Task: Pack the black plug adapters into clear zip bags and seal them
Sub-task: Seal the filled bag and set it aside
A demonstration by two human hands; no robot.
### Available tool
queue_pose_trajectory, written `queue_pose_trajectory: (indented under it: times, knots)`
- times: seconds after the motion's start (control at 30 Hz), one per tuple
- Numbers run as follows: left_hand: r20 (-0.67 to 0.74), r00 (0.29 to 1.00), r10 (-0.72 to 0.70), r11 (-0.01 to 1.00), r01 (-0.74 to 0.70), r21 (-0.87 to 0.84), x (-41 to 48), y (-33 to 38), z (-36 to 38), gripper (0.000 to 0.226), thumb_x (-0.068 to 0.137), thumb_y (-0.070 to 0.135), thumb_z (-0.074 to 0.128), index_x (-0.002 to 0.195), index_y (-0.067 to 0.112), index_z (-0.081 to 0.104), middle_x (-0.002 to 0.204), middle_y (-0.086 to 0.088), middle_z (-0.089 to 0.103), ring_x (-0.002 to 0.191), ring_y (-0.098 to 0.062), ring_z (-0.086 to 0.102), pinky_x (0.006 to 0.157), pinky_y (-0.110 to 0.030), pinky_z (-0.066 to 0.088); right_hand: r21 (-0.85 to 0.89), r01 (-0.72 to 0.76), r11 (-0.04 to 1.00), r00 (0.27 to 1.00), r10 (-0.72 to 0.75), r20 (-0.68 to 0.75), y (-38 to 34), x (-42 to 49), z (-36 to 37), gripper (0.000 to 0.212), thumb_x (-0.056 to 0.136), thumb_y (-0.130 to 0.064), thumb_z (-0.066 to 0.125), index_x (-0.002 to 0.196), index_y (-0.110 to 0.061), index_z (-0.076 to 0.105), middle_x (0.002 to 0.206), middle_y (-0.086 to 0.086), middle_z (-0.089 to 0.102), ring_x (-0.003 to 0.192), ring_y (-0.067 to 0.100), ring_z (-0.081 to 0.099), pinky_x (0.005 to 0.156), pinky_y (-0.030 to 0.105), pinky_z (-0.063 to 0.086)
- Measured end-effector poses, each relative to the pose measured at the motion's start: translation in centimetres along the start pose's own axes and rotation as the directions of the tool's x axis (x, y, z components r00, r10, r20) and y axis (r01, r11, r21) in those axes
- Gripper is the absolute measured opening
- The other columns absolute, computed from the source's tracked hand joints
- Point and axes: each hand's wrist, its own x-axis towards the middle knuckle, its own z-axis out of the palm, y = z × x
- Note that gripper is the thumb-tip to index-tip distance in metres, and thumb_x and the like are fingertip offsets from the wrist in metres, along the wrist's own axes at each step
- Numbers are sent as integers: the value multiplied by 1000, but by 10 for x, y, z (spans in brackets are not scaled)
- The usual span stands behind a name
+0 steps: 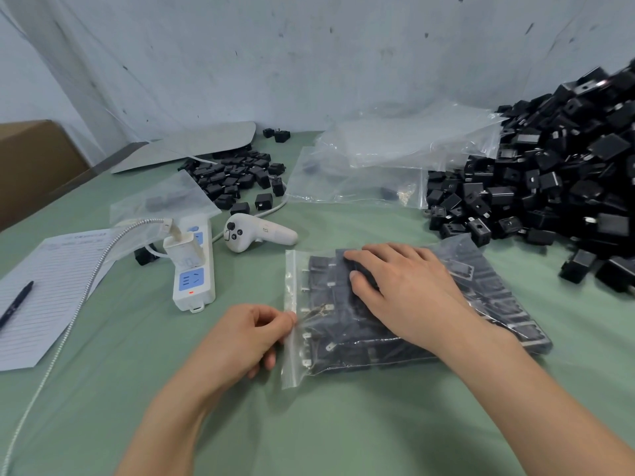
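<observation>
A clear zip bag [488, 304] full of black plug adapters lies flat on the green table in front of me, its zip strip [290, 324] on the left side. My left hand [240, 341] pinches the zip strip about halfway along. My right hand [402, 290] lies flat on top of the bag, fingers straight, pressing the adapters down. A big heap of loose black adapters [556, 173] is piled at the right. A smaller heap of adapters [237, 176] sits at the back left.
Empty clear bags [378, 166] lie behind the filled bag. A white power strip [194, 269] with a charger, a white handheld controller [257, 233], a lined sheet [44, 286] with a pen [17, 304], and a cardboard box [31, 159] occupy the left.
</observation>
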Motion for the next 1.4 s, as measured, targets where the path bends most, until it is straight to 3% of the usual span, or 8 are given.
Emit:
queue_pose_trajectory:
  times: [0.17,0.77,0.93,1.17,1.4]
  knots:
    - [16,1000,-20,1000,20,-1,-6,-1,-2,41,93,45,63,66,14,64,46,-5,54,33,-13,33,36,-17,28,-1,-1,1000,1000,1,1,0,-1,-1,46,104,-49,24,147,-41,37,146,-16,47,137,14,40,109,33,24]
    - [26,999,-19,997,17,70,-16,0,1,46,94,46,59,54,24,58,41,-4,50,33,-15,31,37,-18,28,10,-7,1000,1000,7,4,1,1,1,45,103,-48,25,146,-41,39,146,-16,48,136,15,41,110,34,25]
    - [48,998,28,999,-30,37,-16,2,6,36,98,33,54,67,16,52,47,4,50,30,-12,34,36,-16,27,8,-5,1000,1000,5,1,0,1,1,44,104,-48,25,145,-42,39,145,-16,49,135,15,42,110,34,26]
    - [61,998,-13,1000,12,21,-22,-3,4,33,95,40,57,72,17,58,48,3,49,31,-13,33,37,-15,25,21,-2,1000,1000,2,-2,0,1,1,44,104,-47,26,145,-40,41,145,-16,49,135,16,42,110,34,25]
    - [90,996,2,1000,-1,-9,-23,-2,7,30,97,33,56,73,15,55,49,2,48,32,-12,34,37,-14,26,20,0,1000,1000,0,-4,1,0,1,45,104,-48,25,145,-41,40,145,-16,49,136,15,41,110,34,25]
